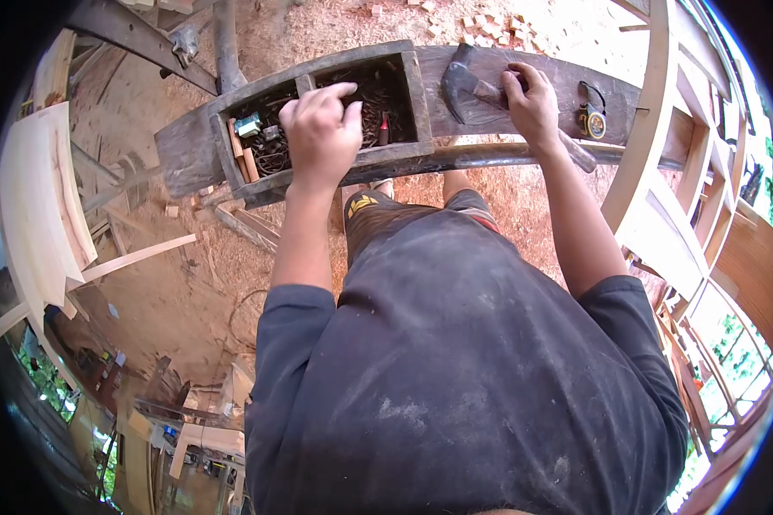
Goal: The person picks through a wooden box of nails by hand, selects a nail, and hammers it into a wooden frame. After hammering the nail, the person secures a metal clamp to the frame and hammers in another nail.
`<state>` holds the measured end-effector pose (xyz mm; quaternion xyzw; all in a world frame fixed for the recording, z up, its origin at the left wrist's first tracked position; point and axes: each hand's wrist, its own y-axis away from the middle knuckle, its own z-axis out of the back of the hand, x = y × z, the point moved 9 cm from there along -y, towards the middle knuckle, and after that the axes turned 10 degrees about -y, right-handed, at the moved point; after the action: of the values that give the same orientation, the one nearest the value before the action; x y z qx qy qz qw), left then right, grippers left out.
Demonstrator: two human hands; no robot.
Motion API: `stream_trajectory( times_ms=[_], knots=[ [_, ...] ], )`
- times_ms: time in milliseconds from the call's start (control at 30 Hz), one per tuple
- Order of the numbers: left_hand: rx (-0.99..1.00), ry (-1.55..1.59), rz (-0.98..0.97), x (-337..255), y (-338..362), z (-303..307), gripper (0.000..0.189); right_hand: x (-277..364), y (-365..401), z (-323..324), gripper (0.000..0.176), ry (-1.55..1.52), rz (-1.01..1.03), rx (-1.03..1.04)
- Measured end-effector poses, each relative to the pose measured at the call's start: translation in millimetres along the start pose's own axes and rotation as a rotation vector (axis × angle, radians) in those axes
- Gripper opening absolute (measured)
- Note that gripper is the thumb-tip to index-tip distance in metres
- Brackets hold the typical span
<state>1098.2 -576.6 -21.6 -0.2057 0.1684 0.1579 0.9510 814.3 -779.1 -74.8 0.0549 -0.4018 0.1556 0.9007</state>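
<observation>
My left hand (pixel 325 129) is over the open wooden box (pixel 352 159), thumb and index finger apart, with nothing visible between them. Dark nails (pixel 371 99) lie heaped inside, along with a red-handled tool (pixel 384 129), a small green-and-white packet (pixel 248 125) and small wood pieces (pixel 250 163). A claw hammer (pixel 460 83) rests on the dark plank to the right of the box. My right hand (pixel 534 103) lies across its handle, covering the middle of it. The fingers are bent with the tips close together; anything pinched there is too small to make out.
On the dark plank (pixel 614 86) a yellow tape measure (pixel 592 122) sits right of my right hand. Pale curved timbers (pixel 653 129) rise at the right, and a broad board (pixel 47 197) stands at the left. Offcuts (pixel 494 30) are scattered on the sawdust-covered ground.
</observation>
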Motion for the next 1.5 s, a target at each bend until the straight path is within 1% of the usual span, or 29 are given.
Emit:
stream_trajectory(
  times_ms=[33,100,133,200,233,300,333,367,433,467,500,567,700,733,833,900,967,1033,1100,1167,1233,1300,1367,1400,1500],
  knots=[
    [0.002,-0.047,-0.003,-5.6,-5.4,-7.7,0.022,4.1,-0.2,-0.7,0.033,0.0,-0.001,-0.003],
    [-0.008,-0.15,0.012,-11.2,-13.4,-16.6,0.019,13.1,2.5,-0.6,0.034,0.257,-0.003,-0.08],
    [-0.002,-0.15,0.005,-12.4,-15.7,-19.6,0.019,14.5,3.5,0.6,0.034,0.242,-0.008,-0.099],
    [-0.017,-0.21,0.044,-8.9,-17.1,-21.1,0.008,12.4,3.9,0.3,0.032,0.236,-0.022,-0.097],
    [-0.011,-0.212,0.038,-6.7,-16.1,-20.9,0.008,12.0,4.1,-0.3,0.03,0.232,-0.026,-0.092],
    [-0.064,-0.144,0.055,5.0,-14.6,-10.1,0.007,13.3,3.8,0.0,0.03,0.23,-0.03,-0.095],
    [-0.028,-0.115,0.051,8.4,-12.6,-8.6,0.003,14.2,4.5,0.1,0.03,0.246,-0.043,-0.093],
    [-0.027,-0.118,0.047,9.2,-10.9,-5.7,0.003,14.2,4.5,-0.4,0.03,0.262,-0.054,-0.092],
    [0.049,-0.166,0.006,2.5,-9.9,-1.7,0.01,13.2,4.3,-1.4,0.03,0.274,-0.053,-0.097],
    [0.118,-0.178,0.037,1.8,-9.1,-2.8,0.014,13.2,4.3,-1.7,0.03,0.292,-0.049,-0.099],
    [0.114,-0.181,0.038,0.6,-10.6,-5.2,0.014,13.5,2.9,-2.3,0.03,0.289,-0.044,-0.1],
    [0.04,-0.151,-0.022,-5.5,-13.5,-8.9,0.014,11.3,4.0,-3.0,0.029,0.295,-0.065,-0.106],
    [0.064,-0.222,-0.048,-9.7,-17.6,-23.3,0.011,12.5,3.0,-1.7,0.029,0.289,-0.071,-0.104],
    [0.065,-0.192,-0.033,-8.3,-18.1,-22.3,0.008,13.8,3.7,-0.7,0.029,0.293,-0.049,-0.121],
    [0.1,-0.145,-0.022,-2.9,-16.9,-14.7,0.005,13.5,5.2,0.5,0.028,0.286,-0.046,-0.128],
    [0.088,-0.135,-0.016,1.4,-16.2,-4.8,0.005,11.7,3.9,-1.4,0.028,0.271,-0.058,-0.121],
    [0.033,-0.099,-0.007,5.5,-14.0,6.8,0.006,10.5,4.6,-1.5,0.028,0.276,-0.044,-0.125],
    [0.032,-0.089,0.001,7.9,-13.2,12.0,0.006,10.4,4.6,-1.0,0.028,0.269,-0.045,-0.127],
    [0.008,-0.021,0.023,14.8,-11.1,16.1,0.004,10.8,4.9,-1.1,0.029,0.267,-0.045,-0.129],
    [0.044,0.009,0.049,20.8,-8.5,17.4,0.004,10.3,4.9,-0.7,0.03,0.278,-0.048,-0.131],
    [0.2,-0.028,0.029,12.9,-8.7,18.0,0.005,11.3,4.2,0.0,0.03,0.276,-0.052,-0.127],
    [0.219,-0.036,0.022,8.1,-9.1,17.4,0.005,10.4,4.7,-1.6,0.03,0.273,-0.057,-0.116],
    [0.185,-0.1,-0.095,-0.6,-8.9,12.8,0.016,11.5,4.9,-0.4,0.028,0.286,-0.027,-0.153],
    [0.218,-0.122,-0.149,-3.3,-8.2,5.4,0.01,11.4,4.6,-0.5,0.028,0.286,-0.027,-0.152],
    [0.267,-0.139,-0.164,-5.3,-4.0,-10.3,0.008,12.1,4.7,-0.4,0.028,0.3,-0.015,-0.154]
  ],
)
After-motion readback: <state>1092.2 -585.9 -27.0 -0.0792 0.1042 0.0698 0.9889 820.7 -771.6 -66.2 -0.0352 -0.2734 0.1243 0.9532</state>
